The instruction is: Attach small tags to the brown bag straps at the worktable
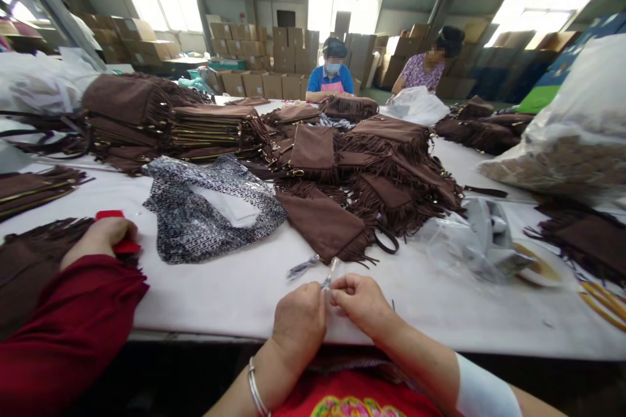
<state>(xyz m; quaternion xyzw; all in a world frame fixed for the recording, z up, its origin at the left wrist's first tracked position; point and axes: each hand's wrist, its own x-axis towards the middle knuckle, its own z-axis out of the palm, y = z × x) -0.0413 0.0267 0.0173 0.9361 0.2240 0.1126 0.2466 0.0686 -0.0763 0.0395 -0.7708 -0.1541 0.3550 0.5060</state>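
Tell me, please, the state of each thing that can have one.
Left hand: closed on the small clear packet
Right hand: pinching the packet
Small clear packet: held; sealed or open, cannot tell
Patterned plastic bag: crumpled
Brown fringed pouches: heaped
Large clear bag: filled, bulging
Neighbour's hand: gripping a red object

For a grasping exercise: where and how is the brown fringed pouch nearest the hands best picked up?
Probably pinch the brown fringed pouch by its smooth left edge, from the near left: that edge faces white tabletop, while fringe and looped strap lie at its right and other pouches crowd its far side.
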